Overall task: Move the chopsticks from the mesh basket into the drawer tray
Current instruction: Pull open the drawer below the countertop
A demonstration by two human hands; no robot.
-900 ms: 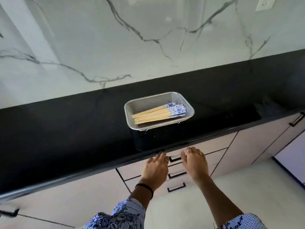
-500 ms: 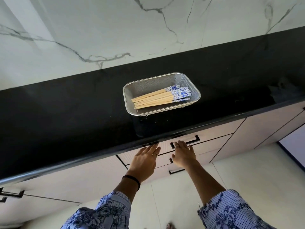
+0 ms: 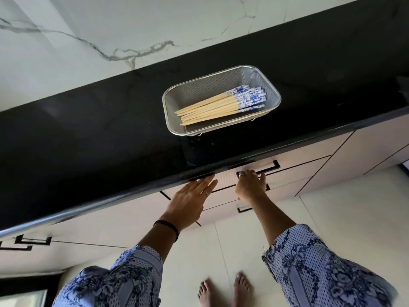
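A steel mesh basket (image 3: 269,84) stands on the black counter near its front edge. In it lies a bundle of several wooden chopsticks (image 3: 212,108) with blue-and-white patterned tops pointing right. Below the counter, my right hand (image 3: 251,187) has its fingers curled on the black handle (image 3: 271,168) of the top drawer (image 3: 296,159), which is closed. My left hand (image 3: 190,200) is flat with fingers stretched out, its tips just under the counter lip, holding nothing. The drawer tray is hidden.
The black counter (image 3: 88,138) runs across the view with a marble wall behind. More pale drawers with black handles (image 3: 244,209) sit under the top one, and other cabinet handles (image 3: 33,240) show at far left. My bare feet (image 3: 223,291) stand on pale floor tiles.
Both hands rose from the lower drawer fronts to the top drawer. The right hand took hold of its handle; the left reached the counter lip. The view tilted down, showing my feet.
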